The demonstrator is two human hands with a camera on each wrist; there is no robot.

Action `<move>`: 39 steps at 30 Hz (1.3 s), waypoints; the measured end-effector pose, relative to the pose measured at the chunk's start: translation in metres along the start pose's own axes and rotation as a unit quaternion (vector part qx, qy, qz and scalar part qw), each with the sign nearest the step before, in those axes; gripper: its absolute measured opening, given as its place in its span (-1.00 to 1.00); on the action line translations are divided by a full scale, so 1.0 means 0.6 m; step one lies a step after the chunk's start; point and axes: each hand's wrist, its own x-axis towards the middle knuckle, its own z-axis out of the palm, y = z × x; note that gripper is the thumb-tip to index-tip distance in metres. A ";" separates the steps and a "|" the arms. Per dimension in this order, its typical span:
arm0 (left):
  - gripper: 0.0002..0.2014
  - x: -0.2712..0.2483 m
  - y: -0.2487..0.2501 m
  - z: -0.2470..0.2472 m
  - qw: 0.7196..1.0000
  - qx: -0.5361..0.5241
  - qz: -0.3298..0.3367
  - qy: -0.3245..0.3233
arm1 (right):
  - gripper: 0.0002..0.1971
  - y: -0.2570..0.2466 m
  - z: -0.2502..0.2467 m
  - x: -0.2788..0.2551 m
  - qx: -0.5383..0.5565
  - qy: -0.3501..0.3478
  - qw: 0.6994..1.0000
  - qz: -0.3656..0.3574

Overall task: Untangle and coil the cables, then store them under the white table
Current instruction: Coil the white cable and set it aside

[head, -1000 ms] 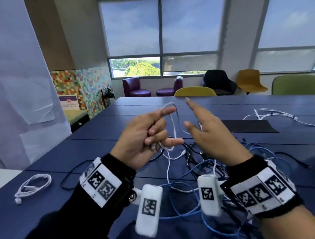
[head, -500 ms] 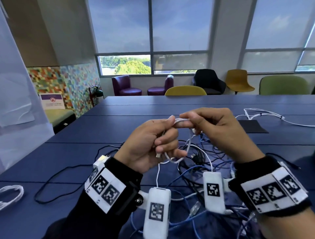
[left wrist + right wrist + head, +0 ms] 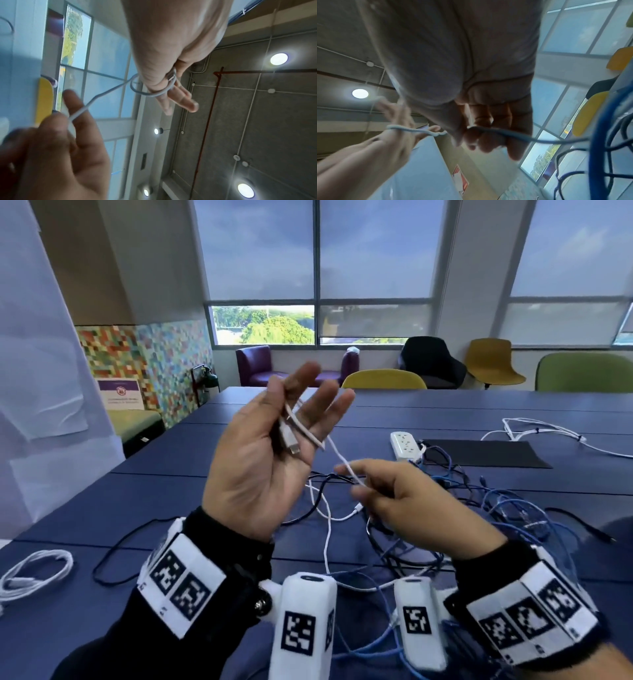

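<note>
Head view, centre frame: the left hand (image 3: 263,460), grip spread with fingers straight, had the thin white charging cable (image 3: 337,455) looped around them; the right hand (image 3: 411,505) pinched the cable lower right.

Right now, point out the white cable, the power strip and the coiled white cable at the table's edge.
white cable (image 3: 337,454), head view, the taut span between the hands.
power strip (image 3: 406,444), head view, its socket face.
coiled white cable (image 3: 36,575), head view, the bundled loops.
</note>
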 end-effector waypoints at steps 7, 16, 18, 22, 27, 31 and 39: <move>-0.85 -0.030 -0.009 -0.049 0.967 0.249 0.042 -0.011 | -0.50 -0.047 0.014 -0.047 -0.171 -0.037 0.984 -0.013; -0.37 -0.091 -0.056 -0.102 0.761 0.638 0.059 -0.101 | -0.64 -0.048 0.033 -0.062 -0.121 0.106 0.974 -0.159; -0.48 -0.100 -0.052 -0.099 0.764 0.634 0.023 -0.120 | -0.76 -0.043 0.033 -0.058 -0.119 0.123 0.970 -0.171; -0.73 -0.108 -0.032 -0.077 0.780 0.610 -0.047 -0.135 | -0.91 -0.028 0.028 -0.050 -0.089 0.150 0.966 -0.189; -0.63 -0.119 -0.012 -0.070 0.906 0.337 -0.242 -0.080 | -0.86 -0.016 0.022 -0.046 -0.059 0.185 0.965 -0.176; -0.60 -0.129 -0.008 -0.070 0.949 0.152 -0.265 -0.080 | -0.72 -0.012 0.027 -0.045 -0.085 0.179 0.961 -0.193; -0.59 -0.121 0.005 -0.084 0.983 -0.015 -0.183 0.020 | -0.69 0.024 0.020 -0.057 -0.276 0.166 0.943 -0.082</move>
